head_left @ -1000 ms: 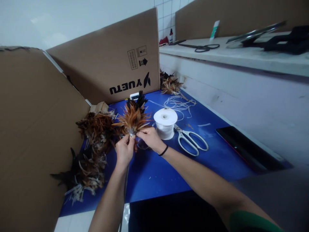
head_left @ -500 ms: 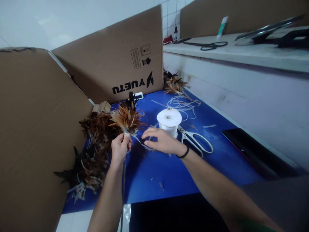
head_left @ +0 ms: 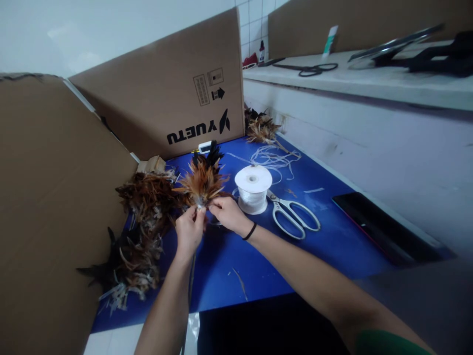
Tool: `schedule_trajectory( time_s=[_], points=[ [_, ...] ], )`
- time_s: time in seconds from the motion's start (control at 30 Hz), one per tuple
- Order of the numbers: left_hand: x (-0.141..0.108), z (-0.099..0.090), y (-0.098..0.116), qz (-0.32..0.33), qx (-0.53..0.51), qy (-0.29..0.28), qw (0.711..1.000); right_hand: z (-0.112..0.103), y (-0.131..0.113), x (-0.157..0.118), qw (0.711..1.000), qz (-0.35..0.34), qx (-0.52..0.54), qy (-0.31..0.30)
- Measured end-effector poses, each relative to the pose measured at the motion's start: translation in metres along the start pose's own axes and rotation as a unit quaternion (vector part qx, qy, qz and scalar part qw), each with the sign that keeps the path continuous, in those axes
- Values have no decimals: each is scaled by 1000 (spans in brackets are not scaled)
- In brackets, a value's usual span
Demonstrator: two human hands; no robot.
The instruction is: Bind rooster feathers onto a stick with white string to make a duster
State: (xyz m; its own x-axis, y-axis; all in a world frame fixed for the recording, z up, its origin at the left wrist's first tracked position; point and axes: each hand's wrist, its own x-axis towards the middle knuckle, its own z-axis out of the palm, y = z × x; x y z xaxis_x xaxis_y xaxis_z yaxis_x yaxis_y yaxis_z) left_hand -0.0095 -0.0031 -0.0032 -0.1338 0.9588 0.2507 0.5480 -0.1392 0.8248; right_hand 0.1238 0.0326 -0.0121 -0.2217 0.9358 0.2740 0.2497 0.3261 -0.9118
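My left hand (head_left: 190,229) is closed around the neck of a feather duster (head_left: 203,180), brown and orange with black feathers at the top. Its thin stick (head_left: 191,276) runs down below my fist. Pale wrapping shows at the base of the feathers, by my left thumb. My right hand (head_left: 227,212), a black band on its wrist, pinches at the right side of that base; what lies between its fingertips is hidden. Just right of it stands a spool of white ribbon (head_left: 253,190), with silver-handled scissors (head_left: 293,214) lying beside it on the blue table (head_left: 229,261).
Feather bundles (head_left: 144,197) are piled along the left, against a cardboard wall (head_left: 55,197). Loose ribbon (head_left: 271,157) and another feather bundle (head_left: 261,128) lie at the back. A black tablet-like slab (head_left: 384,227) rests at right, below a ledge holding dark scissors (head_left: 314,69).
My right hand has moved left from beside the spool to the feather base, and its spread fingers have closed. The duster stands slightly farther right. The view has shifted a little.
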Motion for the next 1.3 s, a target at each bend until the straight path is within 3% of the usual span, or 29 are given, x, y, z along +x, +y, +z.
schedule_trajectory(
  time_s=[0.17, 0.43, 0.57, 0.67, 0.77, 0.87, 0.93, 1.07, 1.3],
  points=[
    [-4, 4, 4, 120, 164, 59, 977, 2, -11, -5, 998, -27, -31, 39],
    [-14, 14, 12, 121, 262, 108, 951, 9, -1, 3, 996, 7, 81, 38],
    [-18, 13, 19, 94, 155, 66, 981, 5, -3, 5, 982, 40, 181, 38],
    [-16, 8, 23, -7, -68, -25, 997, 0, -5, 6, 965, 75, 248, 36],
    [-10, 0, 28, -142, -291, -100, 941, -6, -6, 6, 956, 83, 279, 21],
    [-2, -8, 32, -207, -396, -161, 880, -10, -8, 5, 950, 83, 301, -26],
    [2, -10, 34, -213, -420, -186, 862, -11, -9, 4, 945, 73, 312, -65],
    [6, -8, 34, -181, -409, -209, 870, -13, -6, 5, 945, 51, 307, -95],
    [10, 1, 30, -118, -346, -154, 918, -12, 6, 12, 982, 12, 182, -39]
  ],
)
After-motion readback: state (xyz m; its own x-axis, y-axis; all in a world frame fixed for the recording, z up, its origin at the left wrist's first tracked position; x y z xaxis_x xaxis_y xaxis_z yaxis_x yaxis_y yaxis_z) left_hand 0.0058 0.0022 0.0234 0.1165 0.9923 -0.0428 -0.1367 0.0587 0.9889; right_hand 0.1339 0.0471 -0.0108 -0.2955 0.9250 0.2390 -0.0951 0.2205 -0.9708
